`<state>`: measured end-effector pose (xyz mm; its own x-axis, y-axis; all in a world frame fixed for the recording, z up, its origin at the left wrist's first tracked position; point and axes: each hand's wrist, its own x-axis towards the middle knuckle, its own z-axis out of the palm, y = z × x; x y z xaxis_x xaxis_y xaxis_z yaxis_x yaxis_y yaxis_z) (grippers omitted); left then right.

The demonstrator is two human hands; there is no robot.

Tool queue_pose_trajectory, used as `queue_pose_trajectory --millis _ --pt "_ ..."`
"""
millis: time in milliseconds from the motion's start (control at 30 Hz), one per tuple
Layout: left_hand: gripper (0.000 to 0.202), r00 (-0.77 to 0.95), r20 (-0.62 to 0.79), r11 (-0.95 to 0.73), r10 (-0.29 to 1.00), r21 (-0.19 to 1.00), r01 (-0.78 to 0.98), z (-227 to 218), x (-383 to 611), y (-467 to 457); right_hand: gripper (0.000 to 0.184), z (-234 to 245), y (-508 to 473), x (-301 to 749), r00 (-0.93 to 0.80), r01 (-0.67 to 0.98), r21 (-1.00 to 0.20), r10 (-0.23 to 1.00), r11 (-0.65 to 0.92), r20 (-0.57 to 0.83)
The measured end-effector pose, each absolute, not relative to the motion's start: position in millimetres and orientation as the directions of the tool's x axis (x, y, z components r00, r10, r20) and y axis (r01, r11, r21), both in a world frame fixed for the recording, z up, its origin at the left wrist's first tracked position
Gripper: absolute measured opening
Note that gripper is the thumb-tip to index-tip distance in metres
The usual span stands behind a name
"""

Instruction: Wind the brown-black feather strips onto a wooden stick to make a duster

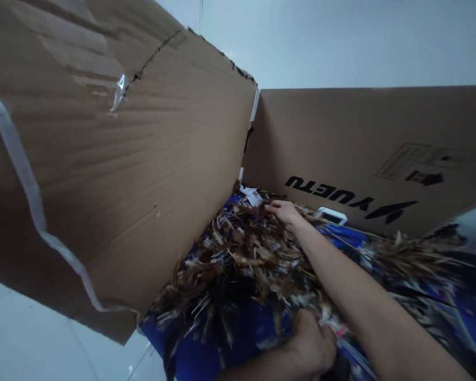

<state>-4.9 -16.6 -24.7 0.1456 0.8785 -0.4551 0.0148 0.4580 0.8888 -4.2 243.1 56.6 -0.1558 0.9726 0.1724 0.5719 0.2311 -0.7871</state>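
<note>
A pale white wall (341, 42) rises at the far side, and a white tiled floor (24, 338) shows at the near left. We see a large brown corrugated cardboard sheet (122, 159) leaning in from the left. A second brown cardboard panel (360, 137), printed with black letters upside down, stands across the far right and meets it at the far corner.

Between them lies a blue sheet (206, 349). On it is a broad heap of brown, black and white feathers (254, 254), filling the middle and trailing off to the right.

Our right hand (283, 210) reaches to the far edge of the heap with its fingers bent down onto the feathers. We cannot tell whether it pinches anything. Our left hand (311, 341), near us, is closed in a fist around a tuft of feathers (328, 320) at the heap's near edge.

We judge the step to be picking through the heap while one tuft is held. A further pick at the far edge would call for a light pinch, so that loose feathers are not scattered.

Just right of the right hand sits a small white rectangular piece (332, 214). A scrap of white paper (252, 194) lies in the far corner.
</note>
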Motion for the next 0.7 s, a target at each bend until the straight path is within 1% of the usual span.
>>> queue_pose_trajectory --millis 67,133,200,233,300,367,433,500,567,633,700 --pt "0.049 0.142 -0.438 0.434 0.888 0.899 0.057 -24 -4 -16 0.039 67 234 6 -0.157 0.478 -0.849 0.973 0.225 0.169" --pt "0.045 0.137 -0.41 0.405 0.902 0.912 0.064 -22 -3 -15 0.039 77 224 13 -0.174 0.408 -0.886 0.971 0.223 0.164" --pt "0.042 0.12 -0.398 0.392 0.91 0.917 0.07 -22 -2 -15 0.035 83 217 16 -0.203 0.358 -0.907 0.966 0.223 0.158" --pt "0.042 0.11 -0.394 0.387 0.913 0.919 0.077 -21 -2 -14 0.032 86 214 18 -0.224 0.369 -0.902 0.963 0.226 0.15" --pt "0.041 0.098 -0.386 0.378 0.917 0.921 0.095 -20 -3 -14 0.024 88 210 20 -0.26 0.49 -0.838 0.958 0.241 0.123" --pt "0.041 0.103 -0.382 0.371 0.919 0.922 0.111 -18 -4 -14 0.019 88 207 25 -0.256 0.658 -0.71 0.962 0.249 0.1" --pt "0.04 0.113 -0.385 0.371 0.916 0.92 0.123 -15 -5 -15 0.015 85 203 31 -0.215 0.779 -0.583 0.972 0.231 0.097" --pt "0.039 0.123 -0.385 0.37 0.915 0.92 0.125 -11 -7 -15 0.012 80 198 35 -0.186 0.833 -0.514 0.979 0.204 0.087" --pt "0.037 0.136 -0.385 0.37 0.913 0.921 0.123 -8 -8 -15 0.022 71 192 34 -0.183 0.871 -0.456 0.982 0.184 0.046" --pt "0.035 0.139 -0.384 0.369 0.913 0.921 0.122 -8 -8 -14 0.029 62 187 28 -0.187 0.888 -0.428 0.982 0.169 0.0" --pt "0.032 0.126 -0.378 0.363 0.917 0.923 0.129 -10 -7 -14 0.026 53 185 19 -0.18 0.892 -0.425 0.983 0.153 -0.025"
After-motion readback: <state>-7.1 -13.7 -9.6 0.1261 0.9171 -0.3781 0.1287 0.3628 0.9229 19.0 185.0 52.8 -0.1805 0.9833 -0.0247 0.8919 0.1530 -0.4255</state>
